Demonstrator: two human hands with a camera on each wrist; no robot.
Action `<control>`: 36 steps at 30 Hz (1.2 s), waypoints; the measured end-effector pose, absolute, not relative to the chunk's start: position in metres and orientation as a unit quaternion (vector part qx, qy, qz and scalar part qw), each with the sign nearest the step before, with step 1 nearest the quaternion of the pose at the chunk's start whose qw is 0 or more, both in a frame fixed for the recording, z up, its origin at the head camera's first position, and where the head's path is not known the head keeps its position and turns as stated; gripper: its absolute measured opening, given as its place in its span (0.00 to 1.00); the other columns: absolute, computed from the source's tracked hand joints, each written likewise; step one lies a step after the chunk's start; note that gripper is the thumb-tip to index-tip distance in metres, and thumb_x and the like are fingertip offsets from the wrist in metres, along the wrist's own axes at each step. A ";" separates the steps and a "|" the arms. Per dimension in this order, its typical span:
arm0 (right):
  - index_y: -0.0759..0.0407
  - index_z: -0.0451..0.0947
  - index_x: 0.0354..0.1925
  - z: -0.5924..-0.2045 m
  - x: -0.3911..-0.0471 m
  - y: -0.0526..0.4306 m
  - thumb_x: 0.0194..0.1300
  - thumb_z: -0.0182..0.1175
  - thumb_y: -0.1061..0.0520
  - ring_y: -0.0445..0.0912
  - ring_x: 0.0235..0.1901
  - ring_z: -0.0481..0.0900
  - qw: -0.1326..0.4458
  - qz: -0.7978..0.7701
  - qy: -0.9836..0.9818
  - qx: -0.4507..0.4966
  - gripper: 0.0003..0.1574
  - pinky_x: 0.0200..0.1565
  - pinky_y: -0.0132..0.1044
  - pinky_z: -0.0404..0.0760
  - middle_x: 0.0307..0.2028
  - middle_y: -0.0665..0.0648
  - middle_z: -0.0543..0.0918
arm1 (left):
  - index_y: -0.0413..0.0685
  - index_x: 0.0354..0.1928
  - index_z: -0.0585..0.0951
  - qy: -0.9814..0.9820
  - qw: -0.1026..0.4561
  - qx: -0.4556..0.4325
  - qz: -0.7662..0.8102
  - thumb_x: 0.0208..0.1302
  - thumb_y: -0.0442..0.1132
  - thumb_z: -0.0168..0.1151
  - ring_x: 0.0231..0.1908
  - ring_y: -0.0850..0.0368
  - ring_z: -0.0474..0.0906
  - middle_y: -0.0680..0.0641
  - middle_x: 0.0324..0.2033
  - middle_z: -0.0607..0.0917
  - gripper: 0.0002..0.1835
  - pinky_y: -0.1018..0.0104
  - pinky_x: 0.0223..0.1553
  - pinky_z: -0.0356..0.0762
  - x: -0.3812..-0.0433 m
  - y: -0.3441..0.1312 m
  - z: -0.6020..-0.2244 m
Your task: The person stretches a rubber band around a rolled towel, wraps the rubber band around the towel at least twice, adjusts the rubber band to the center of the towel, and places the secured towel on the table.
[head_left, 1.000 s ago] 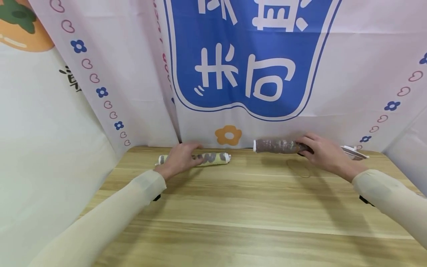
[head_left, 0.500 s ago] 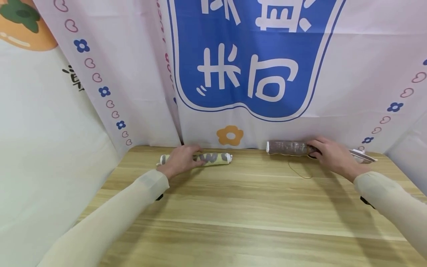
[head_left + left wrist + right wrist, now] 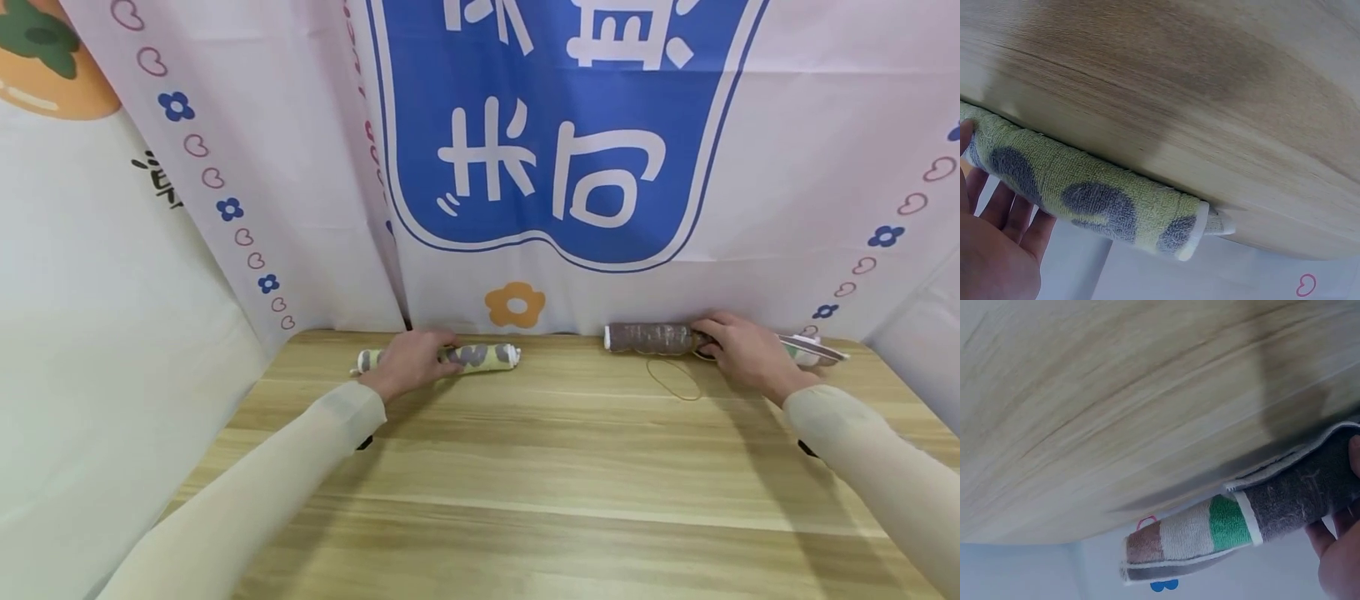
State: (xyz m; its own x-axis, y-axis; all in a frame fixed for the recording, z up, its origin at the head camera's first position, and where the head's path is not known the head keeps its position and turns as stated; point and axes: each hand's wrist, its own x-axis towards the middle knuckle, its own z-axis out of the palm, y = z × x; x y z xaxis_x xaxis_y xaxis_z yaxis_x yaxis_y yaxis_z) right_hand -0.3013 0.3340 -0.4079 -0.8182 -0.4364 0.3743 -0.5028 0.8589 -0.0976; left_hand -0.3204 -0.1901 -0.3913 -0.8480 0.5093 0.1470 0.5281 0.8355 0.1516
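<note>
Extending below the fingers was the table (image 3: 480, 517). Curled fingers of the right hand (image 3: 742, 352) gripped the dark towel roll (image 3: 648, 338); those of the left hand (image 3: 411, 362), the yellow roll (image 3: 482, 357). Judged step: gripping; next move likely called for steady hold.

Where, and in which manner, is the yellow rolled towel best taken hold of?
Probably around its middle, coming from above. The yellow rolled towel lies lengthwise along the printed backdrop, which likely hinders a far-side approach; its slim, round shape suits a grip across, as the left hand holds it.
</note>
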 end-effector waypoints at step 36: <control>0.65 0.83 0.42 -0.407 -0.279 0.307 0.72 0.65 0.62 0.53 0.35 0.83 0.074 0.133 -0.971 0.183 0.05 0.40 0.56 0.84 0.35 0.57 0.85 | 0.51 0.61 0.88 -0.963 0.052 -0.244 -0.102 0.73 0.58 0.68 0.41 0.50 0.87 0.46 0.48 0.91 0.24 0.50 0.44 0.85 -0.322 -0.183 -0.400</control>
State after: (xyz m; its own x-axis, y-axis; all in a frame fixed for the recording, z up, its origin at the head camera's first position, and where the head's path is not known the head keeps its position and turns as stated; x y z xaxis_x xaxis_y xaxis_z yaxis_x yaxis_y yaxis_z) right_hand -0.2786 0.3074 -0.4067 -0.9222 -0.3358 0.1919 -0.3751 0.8976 -0.2317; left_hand -0.3216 -0.1829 -0.4001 -0.8757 0.4592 0.1491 0.4803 0.8601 0.1718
